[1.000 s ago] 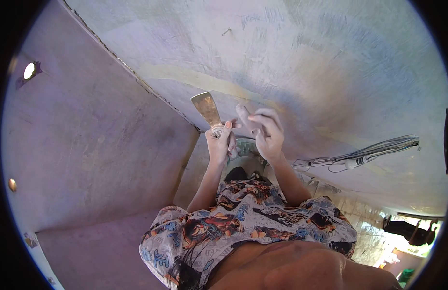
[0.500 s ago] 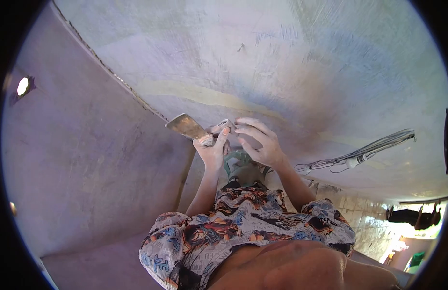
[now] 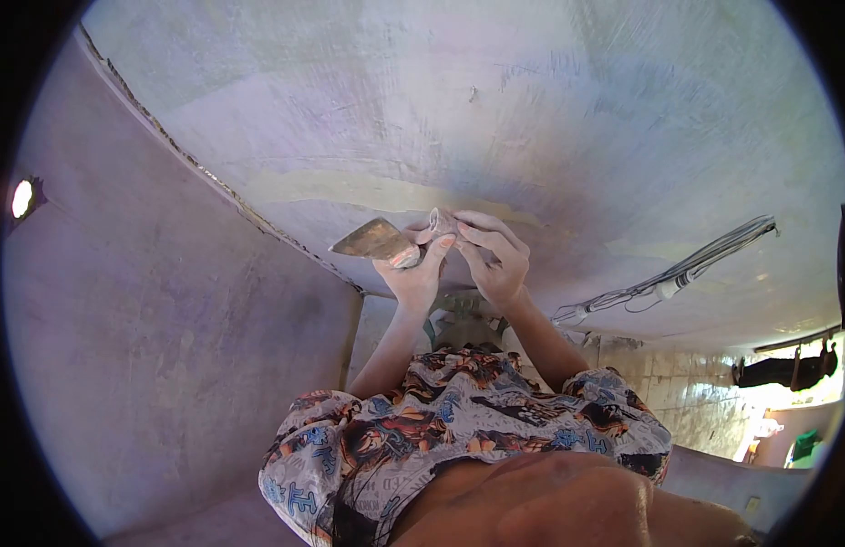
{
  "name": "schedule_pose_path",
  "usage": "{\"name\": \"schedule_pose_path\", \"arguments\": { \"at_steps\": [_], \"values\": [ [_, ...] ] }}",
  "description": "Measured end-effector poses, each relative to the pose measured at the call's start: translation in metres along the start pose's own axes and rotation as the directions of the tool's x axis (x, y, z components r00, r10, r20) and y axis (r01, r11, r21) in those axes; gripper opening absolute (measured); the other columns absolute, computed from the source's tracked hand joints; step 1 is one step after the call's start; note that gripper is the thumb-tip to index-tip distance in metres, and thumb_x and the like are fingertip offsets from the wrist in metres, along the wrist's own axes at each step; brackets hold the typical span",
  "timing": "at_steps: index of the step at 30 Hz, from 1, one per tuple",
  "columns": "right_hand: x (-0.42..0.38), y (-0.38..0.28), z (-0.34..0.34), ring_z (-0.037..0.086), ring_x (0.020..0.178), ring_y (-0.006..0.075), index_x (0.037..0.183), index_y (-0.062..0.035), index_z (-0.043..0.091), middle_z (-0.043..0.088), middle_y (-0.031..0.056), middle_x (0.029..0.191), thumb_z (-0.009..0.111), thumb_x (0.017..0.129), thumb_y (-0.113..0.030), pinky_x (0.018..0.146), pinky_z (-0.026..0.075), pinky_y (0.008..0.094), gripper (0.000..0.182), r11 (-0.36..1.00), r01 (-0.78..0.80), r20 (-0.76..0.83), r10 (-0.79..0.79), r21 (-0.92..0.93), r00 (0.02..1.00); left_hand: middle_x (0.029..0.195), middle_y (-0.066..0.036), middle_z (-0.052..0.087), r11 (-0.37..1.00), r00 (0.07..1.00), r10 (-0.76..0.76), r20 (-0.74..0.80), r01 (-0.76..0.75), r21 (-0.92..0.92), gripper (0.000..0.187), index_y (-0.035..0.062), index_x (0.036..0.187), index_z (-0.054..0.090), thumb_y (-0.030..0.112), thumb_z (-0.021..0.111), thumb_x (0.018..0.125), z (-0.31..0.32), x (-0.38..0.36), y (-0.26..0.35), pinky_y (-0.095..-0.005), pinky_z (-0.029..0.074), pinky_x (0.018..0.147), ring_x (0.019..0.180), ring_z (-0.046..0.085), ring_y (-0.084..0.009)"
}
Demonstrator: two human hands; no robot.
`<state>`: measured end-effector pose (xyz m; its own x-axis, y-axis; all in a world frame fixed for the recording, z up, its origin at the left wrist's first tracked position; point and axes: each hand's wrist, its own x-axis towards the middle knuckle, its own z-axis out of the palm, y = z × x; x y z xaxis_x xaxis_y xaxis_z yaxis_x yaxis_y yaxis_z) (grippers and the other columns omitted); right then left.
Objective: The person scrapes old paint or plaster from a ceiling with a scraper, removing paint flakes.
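A putty knife (image 3: 375,241) with a broad, stained metal blade points to the left, its handle in my left hand (image 3: 416,276). Between my two hands is a small, pale, dusty piece (image 3: 443,221) with a hollow-looking end; what it is I cannot make out. The thumb of my left hand presses against its lower side. My right hand (image 3: 498,258) grips the right side of the piece with thumb and fingers. White dust covers the fingers of both hands.
A plastered wall surface (image 3: 304,118) spreads above my hands, meeting a purplish surface (image 3: 185,337) along a rough crack. Bundled wires with a white fitting (image 3: 669,288) hang at the right. Another person (image 3: 787,369) in dark clothes stands at the far right, near a bright opening.
My right hand has closed in on the small piece, which it was reaching beside before. The putty knife and my left hand have shifted slightly right, and the blade's tilt has changed.
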<state>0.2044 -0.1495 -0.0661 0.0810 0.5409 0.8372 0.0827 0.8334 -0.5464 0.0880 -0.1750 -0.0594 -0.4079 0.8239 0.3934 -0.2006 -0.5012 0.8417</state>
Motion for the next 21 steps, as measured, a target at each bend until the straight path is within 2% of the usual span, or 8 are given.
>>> {"name": "schedule_pose_path", "arguments": {
  "at_steps": [2,4,5,7,10,14,16,21],
  "values": [
    [0.003,0.0,-0.003,0.07,0.088,0.0269,0.098,0.003,0.067,0.068,0.019,0.104,0.071,0.079,0.007,0.075,0.057,0.0315,0.019,1.0,-0.022,0.011,0.022,0.01,1.0,0.084,-0.016,0.062,1.0,1.0,-0.006,0.029,0.006,0.002,0.027,0.0001,0.089,0.051,-0.005,0.075,0.079,0.002,0.005,0.001,-0.0236,0.039,0.036,0.048,0.053,-0.0106],
    [0.007,-0.001,-0.006,0.07,0.088,0.0269,0.096,0.0031,0.067,0.068,0.0196,0.105,0.071,0.079,0.006,0.075,0.056,0.0316,0.018,0.999,-0.009,0.017,0.009,0.033,1.0,0.088,-0.013,0.068,1.0,0.998,-0.009,0.068,0.009,0.0,0.021,-0.0035,0.084,0.061,-0.003,0.08,0.075,0.003,0.009,0.002,-0.0222,0.047,0.053,0.063,0.059,-0.0082],
    [0.008,-0.002,-0.008,0.07,0.088,0.0269,0.096,0.0031,0.067,0.068,0.0196,0.105,0.071,0.079,0.006,0.075,0.056,0.0316,0.018,1.0,-0.005,0.011,0.005,0.029,1.0,0.088,-0.013,0.068,1.0,0.997,-0.007,0.076,0.007,-0.002,0.021,-0.0035,0.084,0.061,-0.003,0.08,0.075,0.004,0.012,0.003,-0.0222,0.047,0.053,0.063,0.059,-0.0082],
    [0.011,-0.006,-0.014,0.07,0.089,0.0254,0.092,0.0037,0.066,0.068,0.0198,0.105,0.071,0.08,0.006,0.073,0.056,0.0298,0.013,0.997,-0.066,0.085,0.061,0.049,0.995,0.083,-0.013,0.063,0.996,0.985,0.089,0.149,-0.086,-0.027,0.028,0.0002,0.09,0.052,-0.006,0.076,0.077,0.01,0.018,0.007,-0.0228,0.04,0.037,0.048,0.053,-0.0096],
    [0.018,-0.01,-0.022,0.069,0.09,0.0216,0.092,0.0046,0.064,0.068,0.0207,0.106,0.071,0.08,0.005,0.074,0.054,0.0278,0.015,0.981,-0.168,0.118,0.156,0.1,0.981,0.077,-0.01,0.062,0.982,0.969,0.086,0.231,-0.122,0.144,0.033,-0.0002,0.094,0.054,-0.006,0.079,0.073,0.006,0.031,0.004,-0.0216,0.04,0.039,0.05,0.053,-0.0082],
    [0.03,-0.013,-0.025,0.067,0.092,0.0171,0.095,0.0048,0.062,0.068,0.0196,0.106,0.07,0.081,0.006,0.078,0.053,0.0264,0.016,0.959,-0.183,0.092,0.166,0.217,0.982,0.072,-0.007,0.06,0.997,0.986,0.055,0.159,-0.062,0.04,0.039,-0.0018,0.099,0.056,-0.006,0.082,0.07,0.028,0.039,0.021,-0.0206,0.038,0.04,0.051,0.052,-0.0071],
    [0.028,-0.01,-0.027,0.065,0.094,0.015,0.097,0.0048,0.062,0.068,0.0166,0.106,0.069,0.083,0.007,0.083,0.053,0.0264,0.015,0.805,-0.412,0.11,0.406,0.427,0.907,0.07,-0.006,0.06,0.989,0.965,0.07,0.251,-0.1,0.109,0.045,-0.0039,0.106,0.058,-0.005,0.083,0.069,0.028,0.044,0.024,-0.0198,0.036,0.04,0.051,0.051,-0.0068],
    [0.035,-0.01,-0.037,0.063,0.097,0.0143,0.108,0.0052,0.059,0.066,0.0124,0.106,0.065,0.088,0.006,0.084,0.053,0.0262,0.021,0.772,-0.409,0.162,0.381,0.487,0.91,0.07,-0.005,0.06,0.99,0.955,0.025,0.295,-0.065,0.125,0.038,-0.0062,0.102,0.062,-0.003,0.083,0.07,0.039,0.044,0.029,-0.0197,0.035,0.039,0.049,0.05,-0.0063]
  ]
}}
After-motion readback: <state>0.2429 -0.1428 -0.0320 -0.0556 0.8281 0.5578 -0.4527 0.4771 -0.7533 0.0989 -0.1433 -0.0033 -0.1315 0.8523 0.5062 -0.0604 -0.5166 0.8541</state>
